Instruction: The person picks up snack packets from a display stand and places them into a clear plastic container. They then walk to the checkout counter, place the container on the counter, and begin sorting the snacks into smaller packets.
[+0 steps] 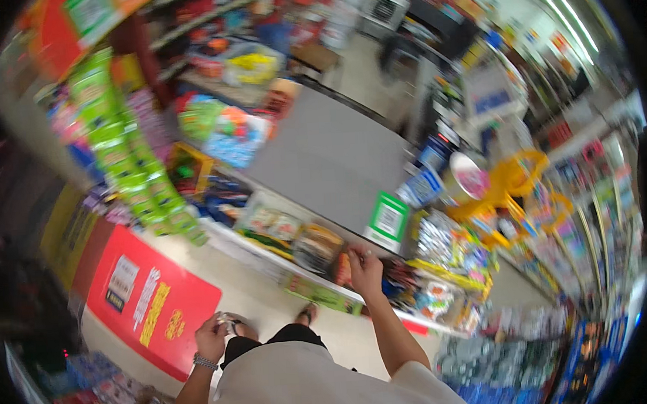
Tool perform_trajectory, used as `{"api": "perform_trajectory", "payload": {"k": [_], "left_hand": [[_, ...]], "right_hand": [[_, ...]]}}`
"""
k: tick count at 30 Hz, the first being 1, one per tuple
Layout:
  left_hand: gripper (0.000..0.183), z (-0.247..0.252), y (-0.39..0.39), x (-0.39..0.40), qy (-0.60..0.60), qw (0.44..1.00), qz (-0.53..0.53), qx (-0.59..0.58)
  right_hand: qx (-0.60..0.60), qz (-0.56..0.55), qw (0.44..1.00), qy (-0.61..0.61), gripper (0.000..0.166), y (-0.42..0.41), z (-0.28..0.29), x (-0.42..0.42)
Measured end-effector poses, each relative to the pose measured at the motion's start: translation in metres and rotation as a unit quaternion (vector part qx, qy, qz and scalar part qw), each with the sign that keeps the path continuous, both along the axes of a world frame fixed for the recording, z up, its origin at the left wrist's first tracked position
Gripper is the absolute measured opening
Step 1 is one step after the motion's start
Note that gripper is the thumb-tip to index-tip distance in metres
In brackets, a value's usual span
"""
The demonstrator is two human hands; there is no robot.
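Observation:
My right hand [366, 271] is raised over the front edge of a checkout counter, its fingers curled together. Blur hides whether anything is between them. It is nearest the packets on the counter's front shelf and a green-framed code card [388, 220] at the corner of the grey countertop [326, 152]. My left hand [210, 338], with a metal-band watch or bracelet [204, 361] on the wrist, hangs low over the floor. A small pale, shiny item [223, 318] shows at its fingertips, too blurred to name.
A red floor mat [152, 301] with writing lies left. Strips of green packets [113, 131] hang at the counter's left end. Snack packets [269, 222] fill the front shelf. A yellow plastic toy [500, 191] and foil bags [439, 239] stand right. Bottle packs [478, 365] are stacked lower right.

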State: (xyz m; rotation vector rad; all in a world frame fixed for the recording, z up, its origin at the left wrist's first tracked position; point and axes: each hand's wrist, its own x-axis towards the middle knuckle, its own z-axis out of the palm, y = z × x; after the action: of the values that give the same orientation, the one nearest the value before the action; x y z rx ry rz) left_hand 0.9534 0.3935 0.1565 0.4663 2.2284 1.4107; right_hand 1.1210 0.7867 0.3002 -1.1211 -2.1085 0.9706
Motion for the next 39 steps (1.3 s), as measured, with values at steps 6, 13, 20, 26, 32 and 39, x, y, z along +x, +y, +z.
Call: {"api": "perform_trajectory", "payload": {"k": [6, 13, 20, 26, 32, 39], "left_hand": [[0.021, 0.032, -0.055, -0.046, -0.106, 0.988, 0.065, 0.095], [0.021, 0.014, -0.136, -0.063, -0.072, 0.972, 0.212, 0.076], [0.02, -0.021, -0.122, -0.069, -0.044, 0.975, 0.217, -0.003], [0.02, 0.003, -0.016, -0.057, -0.071, 0.988, 0.131, 0.03], [0.019, 0.03, 0.081, -0.038, -0.05, 0.997, 0.064, 0.002], [0.019, 0.057, 0.155, -0.028, -0.042, 0.998, 0.045, 0.025]], "right_hand": [[0.101, 0.135, 0.982, -0.083, 0.019, -0.041, -0.027, -0.083], [0.085, -0.162, 0.976, -0.118, 0.028, 0.08, -0.059, -0.037], [0.186, -0.182, 0.938, -0.228, 0.035, 0.184, -0.075, 0.005], [0.155, -0.096, 0.922, -0.343, 0.039, 0.227, -0.097, -0.002], [0.204, -0.149, 0.915, -0.314, 0.038, 0.238, -0.085, -0.009], [0.09, -0.146, 0.973, -0.154, 0.045, 0.245, -0.072, -0.007]]}}
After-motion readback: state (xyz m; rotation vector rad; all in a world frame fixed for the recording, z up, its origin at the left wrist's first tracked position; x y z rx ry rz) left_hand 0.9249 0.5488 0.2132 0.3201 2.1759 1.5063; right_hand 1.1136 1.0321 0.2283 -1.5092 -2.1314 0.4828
